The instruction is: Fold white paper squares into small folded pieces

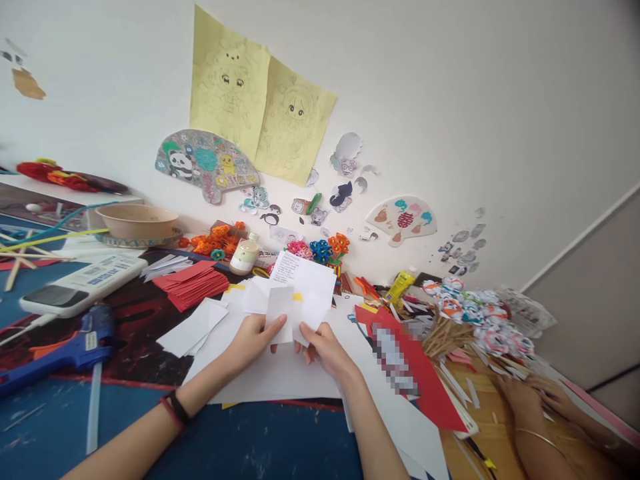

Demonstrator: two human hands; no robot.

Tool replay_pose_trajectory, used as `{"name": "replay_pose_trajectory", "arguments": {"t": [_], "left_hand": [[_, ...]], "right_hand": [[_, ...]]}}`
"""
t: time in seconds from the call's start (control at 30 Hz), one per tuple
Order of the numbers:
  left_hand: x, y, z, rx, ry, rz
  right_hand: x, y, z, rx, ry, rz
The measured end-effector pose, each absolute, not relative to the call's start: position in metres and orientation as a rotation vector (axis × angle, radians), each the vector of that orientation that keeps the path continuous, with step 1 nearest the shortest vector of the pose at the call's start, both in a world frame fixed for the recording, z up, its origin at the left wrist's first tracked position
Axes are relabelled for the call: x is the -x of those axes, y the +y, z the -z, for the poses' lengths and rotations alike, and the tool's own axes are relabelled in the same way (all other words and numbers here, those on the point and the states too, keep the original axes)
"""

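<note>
Over the white sheets on the table, my left hand (pixel 257 337) and my right hand (pixel 323 343) hold a small folded white paper (pixel 285 310) between them. The thumbs press on its front, and the other fingers are partly hidden behind it. Just behind it stands a white sheet with handwriting (pixel 290 270) near its top left. Loose white paper slips (pixel 194 327) lie left of my left hand. A large white sheet (pixel 260 380) spreads beneath both hands.
A stack of red paper (pixel 193 285) and a blue glue gun (pixel 80 347) lie to the left. A glue bottle (pixel 245 255) stands behind. At right are red card (pixel 430 393), paper flowers (pixel 467 310) and another person's hands (pixel 535 393).
</note>
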State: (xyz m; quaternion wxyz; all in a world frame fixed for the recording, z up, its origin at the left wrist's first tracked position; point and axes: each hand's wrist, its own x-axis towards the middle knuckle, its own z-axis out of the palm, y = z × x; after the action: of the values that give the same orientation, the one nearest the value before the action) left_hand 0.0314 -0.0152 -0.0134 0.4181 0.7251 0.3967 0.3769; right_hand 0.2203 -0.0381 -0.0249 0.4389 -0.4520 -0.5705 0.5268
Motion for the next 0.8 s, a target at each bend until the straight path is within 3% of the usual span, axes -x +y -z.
{"name": "replay_pose_trajectory", "arguments": {"t": [0.27,0.43,0.8], "left_hand": [[-0.034,-0.021,0.024,-2.299,1.333,-0.776],[-0.037,-0.026,0.024,-2.569,1.313,-0.712],[-0.036,-0.026,0.006,-2.372,1.391,-1.075]], "right_hand": [[-0.208,-0.048,0.018,1.123,-1.611,-1.393],[-0.203,-0.050,0.019,1.165,-1.705,-1.324],[-0.203,-0.047,0.019,1.190,-1.803,-1.230]]}}
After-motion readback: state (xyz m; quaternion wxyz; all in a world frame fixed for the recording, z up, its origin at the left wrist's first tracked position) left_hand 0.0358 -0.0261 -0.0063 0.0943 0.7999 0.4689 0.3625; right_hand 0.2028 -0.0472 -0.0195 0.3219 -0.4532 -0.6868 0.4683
